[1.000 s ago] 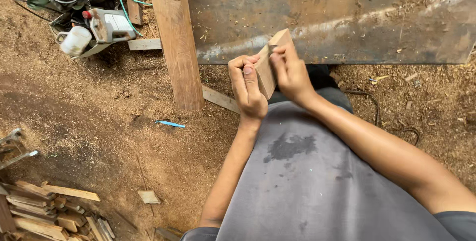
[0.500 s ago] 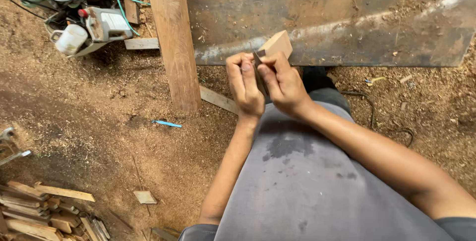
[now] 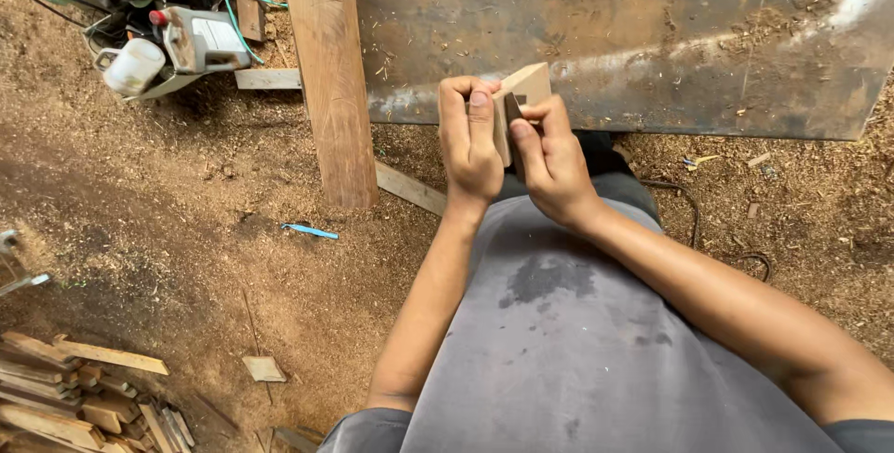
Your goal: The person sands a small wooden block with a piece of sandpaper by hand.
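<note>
Two hands, left hand (image 3: 468,150) and right hand (image 3: 549,160), each grip closed on one wooden block (image 3: 523,94) (pale, small).

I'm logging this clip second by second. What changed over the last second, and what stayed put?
The small wooden block turned a little between both hands, its pale face now tilted up toward the metal sheet. Left hand and right hand kept their grip. The plank and power tools stayed put.
</note>
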